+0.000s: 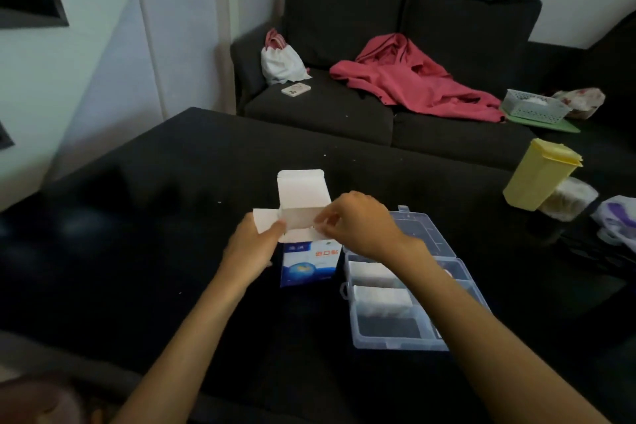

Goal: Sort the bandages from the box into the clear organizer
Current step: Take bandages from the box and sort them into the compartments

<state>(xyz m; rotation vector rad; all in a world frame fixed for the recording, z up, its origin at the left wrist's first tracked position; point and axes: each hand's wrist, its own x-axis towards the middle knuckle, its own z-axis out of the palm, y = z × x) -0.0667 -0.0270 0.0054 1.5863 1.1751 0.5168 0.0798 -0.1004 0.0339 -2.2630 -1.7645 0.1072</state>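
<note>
A blue and white bandage box (308, 262) stands upright on the black table, its white top flaps open. My left hand (253, 249) grips the box's left side near the top, thumb on a side flap. My right hand (358, 222) reaches over the box's open mouth and pinches something white at its right edge; whether that is a flap or a bandage is unclear. The clear organizer (395, 339) lies open just right of the box, partly under my right forearm. Two of its compartments hold stacks of white bandages (380, 296); the near compartment looks bare.
A yellow lidded container (540, 177) and a clear tub stand at the table's right. A dark sofa behind carries a pink garment (413, 79), a white bag, a phone and a white basket. Plastic bags lie at the far right edge.
</note>
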